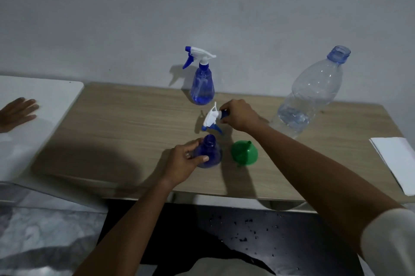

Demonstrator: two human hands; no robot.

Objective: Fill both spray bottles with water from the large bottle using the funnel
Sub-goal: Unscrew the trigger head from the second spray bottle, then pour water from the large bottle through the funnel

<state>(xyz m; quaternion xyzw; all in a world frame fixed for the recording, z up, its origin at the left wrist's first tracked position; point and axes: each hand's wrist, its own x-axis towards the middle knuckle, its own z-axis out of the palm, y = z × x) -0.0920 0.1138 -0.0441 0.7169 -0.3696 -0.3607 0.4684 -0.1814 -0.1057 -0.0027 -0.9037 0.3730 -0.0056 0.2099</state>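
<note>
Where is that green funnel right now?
In the head view the green funnel sits spout up on the wooden table, just right of the open spray bottle that the left hand holds, nearer the person than the large bottle.

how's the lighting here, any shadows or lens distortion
Head view: dim, bluish light; the capped blue plastic spray bottle casts a shadow leftward on the wall; a broad shadow darkens the wooden table beside the left hand; wide-angle distortion apparently leans the large clear water bottle outward.

1 white folded sheet [395, 161] is lying at the wooden table's [125, 127] right edge. 1 white tabletop [51, 96] is standing just beside its left end, against the grey wall [112, 17].
</note>
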